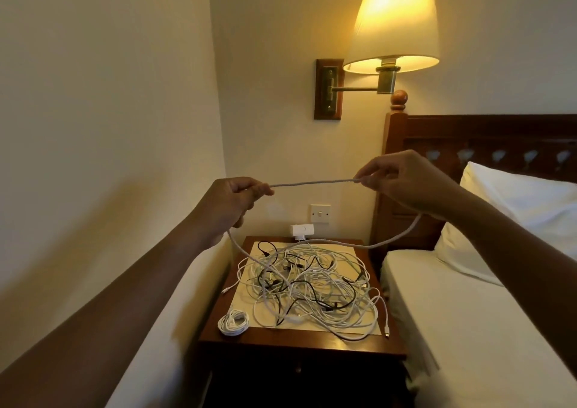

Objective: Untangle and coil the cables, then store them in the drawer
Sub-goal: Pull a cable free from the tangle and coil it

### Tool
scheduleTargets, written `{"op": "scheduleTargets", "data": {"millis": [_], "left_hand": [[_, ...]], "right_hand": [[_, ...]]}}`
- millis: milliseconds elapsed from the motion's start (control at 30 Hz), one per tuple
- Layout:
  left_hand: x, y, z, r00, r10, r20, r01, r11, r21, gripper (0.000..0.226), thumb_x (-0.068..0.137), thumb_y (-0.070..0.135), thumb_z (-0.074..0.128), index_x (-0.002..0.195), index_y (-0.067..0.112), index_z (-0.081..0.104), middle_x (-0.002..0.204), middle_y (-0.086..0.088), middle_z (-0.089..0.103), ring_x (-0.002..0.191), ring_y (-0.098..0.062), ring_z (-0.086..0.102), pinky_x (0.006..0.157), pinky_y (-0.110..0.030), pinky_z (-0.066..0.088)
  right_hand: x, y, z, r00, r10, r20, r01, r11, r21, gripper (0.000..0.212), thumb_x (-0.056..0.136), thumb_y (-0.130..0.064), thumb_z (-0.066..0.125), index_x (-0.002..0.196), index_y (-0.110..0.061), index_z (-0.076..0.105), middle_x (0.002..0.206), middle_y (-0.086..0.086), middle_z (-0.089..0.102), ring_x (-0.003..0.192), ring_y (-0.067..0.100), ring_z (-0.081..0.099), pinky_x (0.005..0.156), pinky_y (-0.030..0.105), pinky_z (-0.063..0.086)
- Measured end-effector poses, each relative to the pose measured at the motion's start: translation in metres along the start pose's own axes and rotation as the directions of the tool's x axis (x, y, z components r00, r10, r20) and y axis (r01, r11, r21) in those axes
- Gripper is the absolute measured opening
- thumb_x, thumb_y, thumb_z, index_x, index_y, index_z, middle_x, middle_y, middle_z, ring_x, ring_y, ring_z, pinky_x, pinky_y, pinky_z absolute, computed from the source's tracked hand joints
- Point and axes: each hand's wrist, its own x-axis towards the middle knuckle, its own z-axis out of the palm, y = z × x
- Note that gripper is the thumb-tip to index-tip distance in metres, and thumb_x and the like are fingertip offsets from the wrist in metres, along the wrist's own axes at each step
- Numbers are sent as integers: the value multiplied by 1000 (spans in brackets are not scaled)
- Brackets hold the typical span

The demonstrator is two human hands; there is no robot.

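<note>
Both arms raised and extended over the nightstand (pixel 312 342). Left hand (pixel 232 203) and right hand (pixel 402 179) each pinch a white cable (pixel 312 183) between thumb and fingertips — a short span stretched level between them. The cable's slack drops from both hands into the tangled pile (pixel 309 285) on the tabletop. One coiled cable (pixel 233 322) lies just beside the pile — front left corner.

Cream walls (pixel 109 95) — lit wall lamp (pixel 395 23), wooden headboard (pixel 499 132), white bed (pixel 468 314).

White and black cables (pixel 312 285), cream mat (pixel 246 301)
</note>
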Motion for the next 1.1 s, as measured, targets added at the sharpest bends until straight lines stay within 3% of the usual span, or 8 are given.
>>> {"op": "scheduleTargets", "data": {"millis": [200,367,533,600,733,833,900,1100], "left_hand": [[-14,31,27,978,75,195,-110,979,174,28,101,39,60,94,19,78,49,14,44,44,-5,32,48,-24,25],[-8,37,27,987,81,142,-120,950,289,32,92,47,68,85,17,78,61,6,52,41,-2,37,46,-22,30],[-20,2,-14,948,-147,283,73,964,257,31,94,37,68,92,7,75,59,3,46,49,-10,36,47,-23,33],[-25,-11,-18,955,-170,245,87,944,317,25,100,32,61,93,11,74,59,3,48,53,-11,39,49,-23,35],[-26,-2,7,968,-67,244,2,966,259,27,102,36,57,95,18,75,54,11,48,48,-6,38,47,-19,30],[-21,14,25,974,71,217,-150,916,373,26,98,42,62,92,21,76,56,14,57,49,-1,46,51,-20,34],[-16,13,19,981,68,180,-145,874,463,23,94,43,67,93,20,72,64,10,62,53,-1,51,52,-20,37],[-32,-17,-16,914,-210,348,54,912,407,30,103,40,55,94,19,75,53,9,44,47,-7,33,45,-21,28]], "right_hand": [[-9,-26,28,914,25,404,-58,996,69,77,88,-34,78,153,-30,36,142,-9,52,127,10,52,90,20,45],[-8,-52,47,914,4,405,-151,931,332,20,105,-22,54,118,-15,67,82,3,63,59,13,56,50,18,45],[-11,-10,30,947,204,248,-288,879,380,29,108,-28,47,104,-13,71,70,1,49,57,13,40,52,27,32],[-12,-1,34,921,276,275,-330,928,172,20,105,-28,55,116,-17,67,89,4,62,73,15,56,62,28,47],[-19,-30,69,934,157,320,-145,988,-60,82,89,-41,76,156,-22,34,154,3,47,135,22,48,108,39,44],[-13,-47,95,916,56,396,-118,984,135,47,99,-30,66,141,-16,52,113,6,71,92,9,67,78,27,53],[-11,-44,95,929,76,363,-173,954,244,21,106,-24,52,114,-14,69,80,2,63,59,7,55,54,20,44],[-15,12,74,982,124,139,-150,969,194,31,108,-29,47,97,-16,72,76,1,55,67,12,48,60,26,38]]}}
